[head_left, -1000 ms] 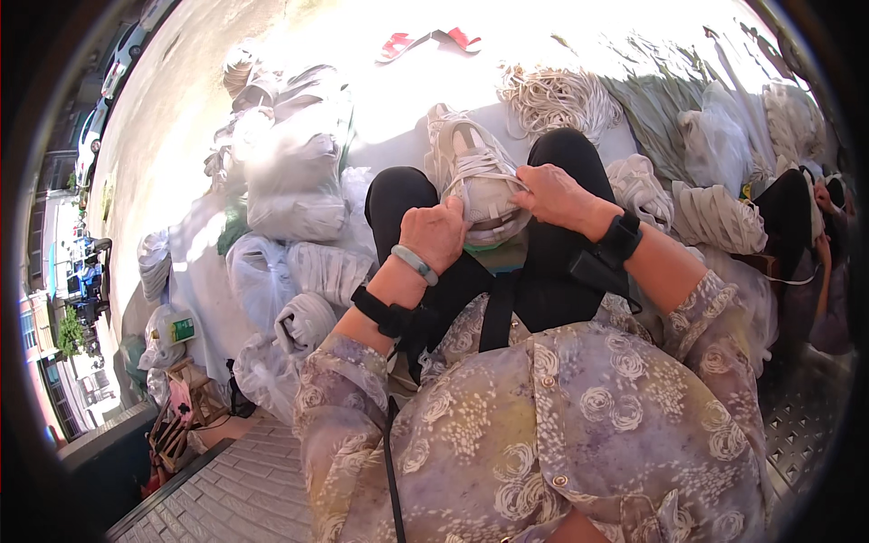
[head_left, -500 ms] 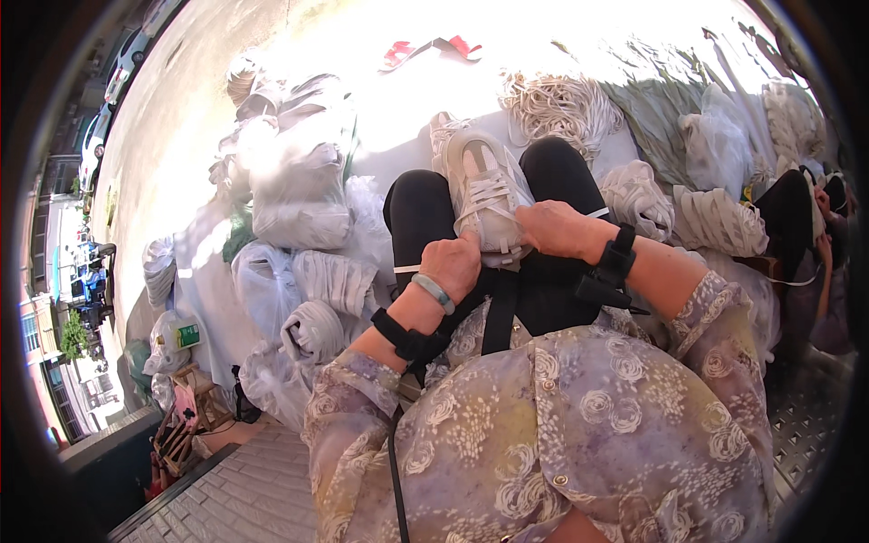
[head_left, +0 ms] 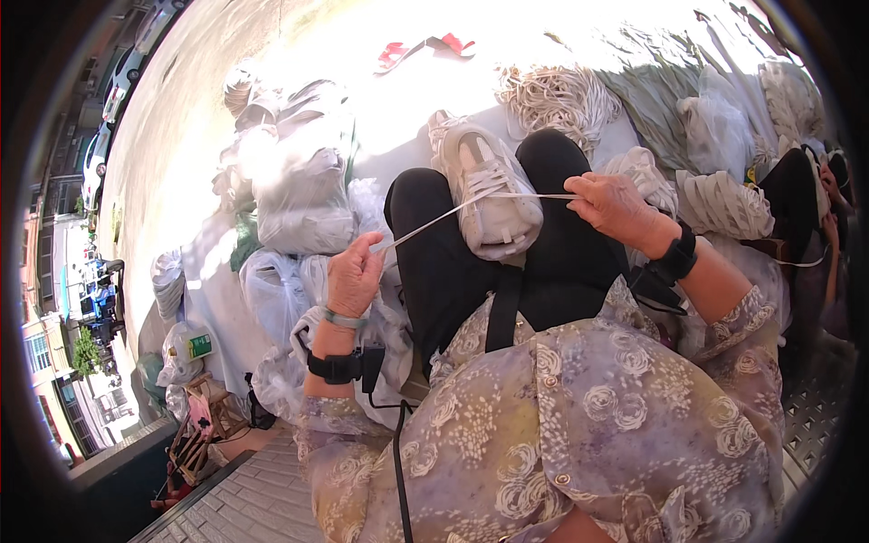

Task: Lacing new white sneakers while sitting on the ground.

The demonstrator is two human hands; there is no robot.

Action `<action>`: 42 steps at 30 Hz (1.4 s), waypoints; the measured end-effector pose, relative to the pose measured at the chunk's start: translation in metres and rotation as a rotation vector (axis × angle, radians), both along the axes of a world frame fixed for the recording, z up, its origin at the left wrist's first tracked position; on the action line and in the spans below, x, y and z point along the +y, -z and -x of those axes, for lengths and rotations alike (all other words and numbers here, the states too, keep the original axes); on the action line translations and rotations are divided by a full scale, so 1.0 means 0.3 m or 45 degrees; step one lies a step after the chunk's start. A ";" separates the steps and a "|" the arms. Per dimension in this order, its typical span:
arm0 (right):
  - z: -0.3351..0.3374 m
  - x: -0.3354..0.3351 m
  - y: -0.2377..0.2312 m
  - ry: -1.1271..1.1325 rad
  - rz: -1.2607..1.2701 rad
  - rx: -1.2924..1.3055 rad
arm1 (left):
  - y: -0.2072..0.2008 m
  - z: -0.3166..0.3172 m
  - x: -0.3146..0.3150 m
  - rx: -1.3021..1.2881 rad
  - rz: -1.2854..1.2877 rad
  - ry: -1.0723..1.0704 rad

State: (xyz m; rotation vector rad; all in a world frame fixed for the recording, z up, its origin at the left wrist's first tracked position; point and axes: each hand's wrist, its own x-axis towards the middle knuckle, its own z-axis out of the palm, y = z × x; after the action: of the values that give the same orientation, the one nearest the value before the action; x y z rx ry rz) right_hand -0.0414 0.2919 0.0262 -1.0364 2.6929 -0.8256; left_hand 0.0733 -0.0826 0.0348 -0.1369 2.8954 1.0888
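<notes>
Head cam: clear bag point(head_left: 303, 195) holds pale pcs point(head_left: 312, 222), L of shoe point(head_left: 496, 217).

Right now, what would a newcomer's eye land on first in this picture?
Probably the thin pale laces stretched sideways to the left grip and the right grip from the pale sneaker between the dark-clad knees. Next, perhaps, the tangled heap of white cord beyond the right knee, or the red-ended item near the top edge.
</notes>
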 end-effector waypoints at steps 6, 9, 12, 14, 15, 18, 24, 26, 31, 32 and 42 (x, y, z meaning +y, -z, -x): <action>0.027 0.215 0.003 -0.072 -0.149 0.189 | 0.029 -0.092 -0.056 0.285 0.282 0.194; 0.056 0.346 -0.019 0.045 -0.215 0.188 | 0.042 -0.143 -0.138 0.428 0.528 0.283; 0.101 0.521 -0.041 0.163 -0.126 0.167 | 0.093 -0.217 -0.292 0.416 0.736 0.153; 0.110 0.651 -0.073 0.348 -0.321 0.207 | 0.107 -0.277 -0.412 0.263 0.854 0.018; 0.116 0.733 -0.089 0.401 -0.393 0.249 | 0.106 -0.306 -0.468 0.136 0.885 -0.076; 0.172 0.940 -0.100 0.512 -0.589 0.377 | 0.080 -0.436 -0.634 0.107 1.019 -0.284; 0.262 1.349 -0.200 0.894 -0.939 0.505 | 0.013 -0.544 -0.830 0.000 1.145 -0.541; 0.292 1.382 -0.142 0.871 -0.737 0.751 | 0.032 -0.580 -0.908 0.031 1.135 -0.645; 0.171 0.884 0.038 1.142 0.033 -0.697 | 0.150 -0.330 -0.597 -0.621 -0.301 -0.931; 0.113 0.668 0.017 1.118 0.200 -1.039 | 0.124 -0.264 -0.462 -0.748 -0.621 -0.779; 0.013 -0.113 0.086 0.292 0.322 -1.715 | 0.111 0.151 0.236 -1.047 -1.221 -0.056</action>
State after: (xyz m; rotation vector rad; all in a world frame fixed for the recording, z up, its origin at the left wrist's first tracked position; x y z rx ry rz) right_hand -0.0452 0.2581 0.0005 -0.0187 1.5413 -1.2750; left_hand 0.0280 -0.0117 0.0017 -0.4569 1.4920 1.7436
